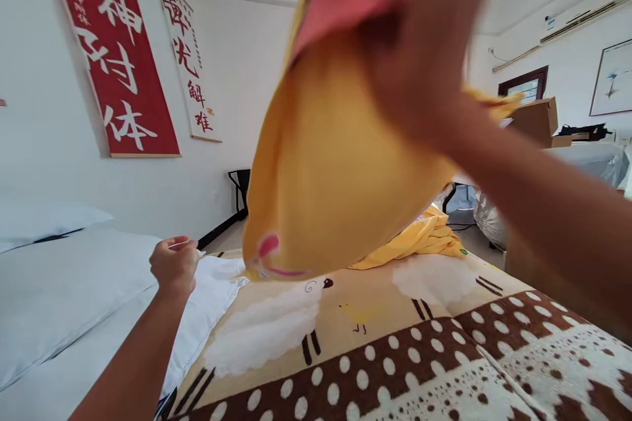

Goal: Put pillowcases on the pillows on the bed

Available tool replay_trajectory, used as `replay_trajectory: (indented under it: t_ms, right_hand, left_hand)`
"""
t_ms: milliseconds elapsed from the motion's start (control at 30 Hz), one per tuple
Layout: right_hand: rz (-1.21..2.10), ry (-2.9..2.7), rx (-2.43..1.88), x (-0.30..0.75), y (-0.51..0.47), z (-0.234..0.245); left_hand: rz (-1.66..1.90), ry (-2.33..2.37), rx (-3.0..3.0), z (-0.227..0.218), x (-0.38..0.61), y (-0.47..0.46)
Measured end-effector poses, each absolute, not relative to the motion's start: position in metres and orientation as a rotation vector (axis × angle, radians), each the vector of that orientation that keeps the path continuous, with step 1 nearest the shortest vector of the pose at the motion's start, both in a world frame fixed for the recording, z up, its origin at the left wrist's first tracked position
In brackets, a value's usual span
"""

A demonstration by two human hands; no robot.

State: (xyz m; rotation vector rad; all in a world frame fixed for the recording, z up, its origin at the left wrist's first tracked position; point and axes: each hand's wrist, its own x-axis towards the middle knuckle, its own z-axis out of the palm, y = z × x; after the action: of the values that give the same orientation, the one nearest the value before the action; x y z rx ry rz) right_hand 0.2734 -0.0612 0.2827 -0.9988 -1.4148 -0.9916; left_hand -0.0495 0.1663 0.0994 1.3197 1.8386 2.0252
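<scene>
My right hand (419, 46), blurred by motion, grips a yellow pillowcase (326, 164) high in the middle of the view. Pink cloth (340, 0) shows at the top of the pillowcase, beside the fingers. The yellow fabric hangs down and bulges, with a pink printed mark near its lower left corner. On the left, my left hand (172, 266) is closed in a pinch. A bit of white fabric shows at its fingertips, looking like a corner of the white pillow (210, 299) just beneath and beside it.
More white pillows (74, 289) are stacked at the left. A patterned blanket (345, 316) with sheep and polka dots covers the surface below. Crumpled yellow cloth (419, 237) lies at its far side. A cardboard box (533, 122) and plastic-wrapped items (494, 217) stand at the right.
</scene>
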Motion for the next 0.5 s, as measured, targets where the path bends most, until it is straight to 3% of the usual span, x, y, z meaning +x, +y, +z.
replay_trajectory:
  t_ms: [100,200,333,500]
  right_hand:
    - [-1.255,-1.913,-0.750,0.219,-0.010,0.222]
    - [-1.243,-1.953,-0.699,0.191,0.042,0.186]
    - [-1.133,-1.945,-0.748,0.167,0.062,0.189]
    - [-0.940,-2.157,-0.610,0.189,0.024,0.215]
  left_hand:
    - [2.072,1.505,1.575,0.119,-0.033,0.124]
    - [1.687,0.952,2.284,0.154,-0.013,0.066]
    - [1.542,1.042,2.393,0.179,0.014,0.027]
    - [1.928,0.966,2.142,0.181,0.030,0.040]
